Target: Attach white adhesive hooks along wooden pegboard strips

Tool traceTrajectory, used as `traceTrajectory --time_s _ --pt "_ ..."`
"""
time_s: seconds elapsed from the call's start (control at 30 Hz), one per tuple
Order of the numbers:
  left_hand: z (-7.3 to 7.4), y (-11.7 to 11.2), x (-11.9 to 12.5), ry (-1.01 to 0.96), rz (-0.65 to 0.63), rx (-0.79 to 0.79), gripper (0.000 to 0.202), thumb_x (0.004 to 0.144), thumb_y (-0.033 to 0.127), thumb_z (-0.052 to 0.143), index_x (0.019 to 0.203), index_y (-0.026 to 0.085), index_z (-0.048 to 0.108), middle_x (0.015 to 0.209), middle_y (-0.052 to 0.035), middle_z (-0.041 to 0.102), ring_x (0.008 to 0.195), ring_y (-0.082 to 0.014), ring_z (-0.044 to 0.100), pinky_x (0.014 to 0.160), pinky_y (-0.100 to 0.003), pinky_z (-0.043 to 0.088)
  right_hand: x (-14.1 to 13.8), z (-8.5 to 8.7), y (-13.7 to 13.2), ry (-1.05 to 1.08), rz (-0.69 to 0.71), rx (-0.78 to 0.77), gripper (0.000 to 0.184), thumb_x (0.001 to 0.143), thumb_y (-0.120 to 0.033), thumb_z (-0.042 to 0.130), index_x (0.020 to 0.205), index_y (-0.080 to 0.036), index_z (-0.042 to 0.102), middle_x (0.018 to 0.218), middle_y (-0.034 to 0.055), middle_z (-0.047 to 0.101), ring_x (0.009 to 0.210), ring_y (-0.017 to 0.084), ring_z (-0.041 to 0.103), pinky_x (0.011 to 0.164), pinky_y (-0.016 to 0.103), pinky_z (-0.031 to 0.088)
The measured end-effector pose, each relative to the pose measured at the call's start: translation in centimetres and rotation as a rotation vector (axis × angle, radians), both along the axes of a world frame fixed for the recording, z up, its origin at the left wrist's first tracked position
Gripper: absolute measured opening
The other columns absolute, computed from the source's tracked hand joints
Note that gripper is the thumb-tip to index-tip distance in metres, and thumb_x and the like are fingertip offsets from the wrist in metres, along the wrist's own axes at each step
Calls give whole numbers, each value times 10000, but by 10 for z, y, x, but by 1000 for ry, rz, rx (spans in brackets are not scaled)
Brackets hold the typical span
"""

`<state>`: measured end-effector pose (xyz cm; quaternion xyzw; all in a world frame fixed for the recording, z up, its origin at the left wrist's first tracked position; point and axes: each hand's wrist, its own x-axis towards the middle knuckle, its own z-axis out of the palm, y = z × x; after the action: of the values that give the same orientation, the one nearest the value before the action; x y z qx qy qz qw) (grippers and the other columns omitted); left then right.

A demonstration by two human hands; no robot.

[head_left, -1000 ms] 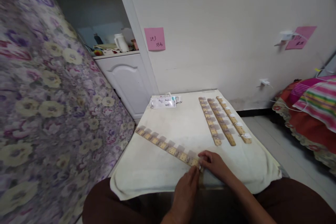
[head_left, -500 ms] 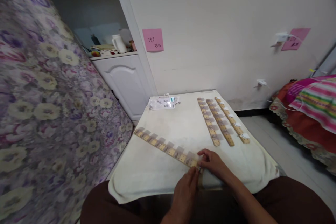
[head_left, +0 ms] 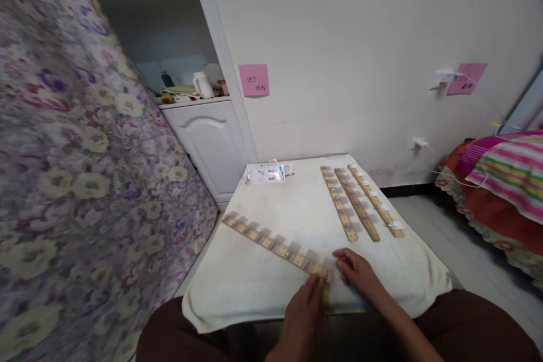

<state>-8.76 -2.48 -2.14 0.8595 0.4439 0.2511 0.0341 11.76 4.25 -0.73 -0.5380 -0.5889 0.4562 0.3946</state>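
Note:
A narrow wooden strip (head_left: 267, 242) with drilled holes lies slantwise on the cloth-covered table, with small metal pieces and clear plastic-looking tabs along its length. At its near end, my left hand (head_left: 303, 302) has its fingers together, gripping the strip's edge. My right hand (head_left: 356, 270) is just to the right of that end, apart from the strip, with loosely bent fingers and nothing visible in them. The small metal piece (head_left: 326, 275) beside my left fingertips is too small to make out.
Three similar strips stand in a row at the right: a left one (head_left: 339, 203), a middle one (head_left: 357, 203) and a right one (head_left: 376, 202) bearing white tabs. Clear packets (head_left: 265, 175) lie at the table's back left. A floral curtain (head_left: 97, 181) hangs at the left.
My right hand has drawn away from the strip's near end, slightly to the right. My left hand stays at the strip. The whole view has shifted a little.

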Motion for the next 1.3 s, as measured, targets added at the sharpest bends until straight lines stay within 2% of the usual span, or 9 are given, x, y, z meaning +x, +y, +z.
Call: traceTrajectory --time_s 0.13,0.27,0.4,0.67,0.8,0.97,1.07,1.17,1.3 --pt "7 -1 0 -111 -36 -36 573 862 68 355 1408 233 295 1351 -137 491 1243 -213 479 967 -402 481 4 -1 -20 -205 -111 190 195 752 -292 502 871 -187 615 815 44 609 722 184 590 703 313 483" --pt "13 -6 -4 -225 -45 -118 490 868 84 349 1331 236 391 1300 -124 510 1184 -194 524 935 -361 502 -6 0 -39 -282 -132 231 200 682 -243 588 876 -212 620 915 57 593 838 213 579 774 327 484" --pt "13 -11 -12 -325 -21 -199 397 877 99 351 1232 235 465 1231 -110 527 1093 -172 572 896 -330 520 -20 -4 -46 -344 -199 270 202 654 -252 652 852 -223 627 978 73 595 969 257 552 860 363 459" --pt "11 -14 -22 -506 23 -255 309 869 129 405 1129 227 540 1110 -84 583 1057 -176 566 914 -341 497 -31 -18 -45 -423 -299 337 205 726 -287 644 917 -215 620 1001 88 596 966 261 533 859 390 445" --pt "8 -14 -25 -584 85 -293 239 880 221 429 1068 221 578 1057 -80 609 1024 -190 577 907 -354 493 -32 -17 -45 -437 -296 351 187 730 -292 642 900 -219 619 997 84 597 953 257 535 845 387 450" --pt "16 -15 -26 -660 139 -401 214 859 311 469 991 213 606 981 -72 634 936 -201 596 845 -348 500 -33 -13 -44 -439 -299 335 159 718 -283 638 867 -228 623 986 78 607 941 255 545 839 383 456" --pt "16 -14 -25 -745 172 -521 250 839 390 499 972 208 606 923 -60 653 798 -181 610 760 -328 507 -33 -12 -43 -418 -296 330 139 706 -280 636 834 -228 617 969 76 614 942 255 553 841 377 456" --pt "11 -11 -24 -943 212 -712 360 800 482 533 1008 191 579 897 -50 662 646 -141 606 630 -284 489 -33 -9 -43 -351 -295 313 147 696 -286 625 826 -221 604 943 75 617 929 247 569 825 362 464" --pt "10 -2 -23 -1204 248 -917 518 689 537 642 1052 175 569 938 -83 667 723 -183 661 613 -288 484 -40 -3 -47 -180 -281 121 207 693 -319 607 870 -221 566 769 36 626 700 209 598 682 341 482"
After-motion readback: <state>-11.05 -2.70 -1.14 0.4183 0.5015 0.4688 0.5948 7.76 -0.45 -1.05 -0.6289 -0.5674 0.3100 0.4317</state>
